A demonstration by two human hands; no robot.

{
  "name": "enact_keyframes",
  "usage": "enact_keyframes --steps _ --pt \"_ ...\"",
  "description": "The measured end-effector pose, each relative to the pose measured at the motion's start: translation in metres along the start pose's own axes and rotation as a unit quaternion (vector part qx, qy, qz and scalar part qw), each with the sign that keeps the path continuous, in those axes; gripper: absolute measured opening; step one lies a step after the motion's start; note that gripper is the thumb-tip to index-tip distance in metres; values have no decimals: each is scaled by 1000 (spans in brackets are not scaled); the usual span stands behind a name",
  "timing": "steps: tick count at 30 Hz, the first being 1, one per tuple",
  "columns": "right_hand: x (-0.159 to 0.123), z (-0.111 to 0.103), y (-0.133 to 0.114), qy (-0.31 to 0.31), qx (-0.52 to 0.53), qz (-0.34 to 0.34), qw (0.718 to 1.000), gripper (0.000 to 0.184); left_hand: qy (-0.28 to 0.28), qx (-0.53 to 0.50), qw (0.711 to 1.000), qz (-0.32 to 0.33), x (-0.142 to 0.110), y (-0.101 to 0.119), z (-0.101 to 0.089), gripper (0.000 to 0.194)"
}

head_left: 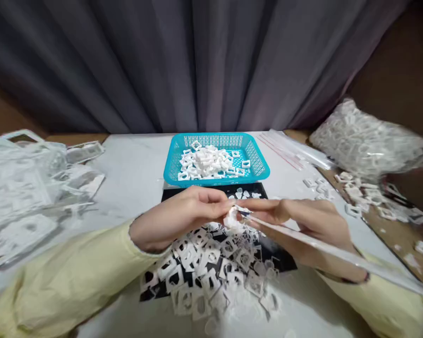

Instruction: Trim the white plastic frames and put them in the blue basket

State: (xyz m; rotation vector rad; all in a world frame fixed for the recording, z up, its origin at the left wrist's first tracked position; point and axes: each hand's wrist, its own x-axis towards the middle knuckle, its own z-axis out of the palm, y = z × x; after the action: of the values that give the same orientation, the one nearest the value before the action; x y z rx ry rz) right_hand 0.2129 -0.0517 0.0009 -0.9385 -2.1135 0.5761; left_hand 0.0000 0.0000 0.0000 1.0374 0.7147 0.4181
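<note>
My left hand [192, 211] reaches in from the left and pinches a small white plastic piece [233, 220] between thumb and fingers. From the other side, my right hand [306, 227] meets it, fingertips closed at the piece's edge. A long, pale translucent strip [324, 244] runs from those fingertips across the right hand toward the lower right. Something small and dark shows at its near end, too blurred to name. Beneath both hands, many square white frames [211, 256] with round holes and clear scraps lie heaped on a black mat [278, 258].
Behind the hands stands a blue plastic basket [216, 183] holding white frames. A bulging clear bag [366, 141] of white parts sits at right, with loose pieces [356, 192] before it. Bagged white parts [21, 173] lie left. Flat clear bags [296, 148] rest on the white table [127, 164].
</note>
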Motion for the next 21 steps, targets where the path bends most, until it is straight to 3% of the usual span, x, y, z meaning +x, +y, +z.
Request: enact_keyframes --steps 11,21 --pt "-3 -3 2 -34 -22 -89 995 21 -17 -54 998 -19 0 -3 1 16" --pt "-3 12 13 -8 -50 -161 986 18 -50 -135 989 -39 3 -6 -1 11"
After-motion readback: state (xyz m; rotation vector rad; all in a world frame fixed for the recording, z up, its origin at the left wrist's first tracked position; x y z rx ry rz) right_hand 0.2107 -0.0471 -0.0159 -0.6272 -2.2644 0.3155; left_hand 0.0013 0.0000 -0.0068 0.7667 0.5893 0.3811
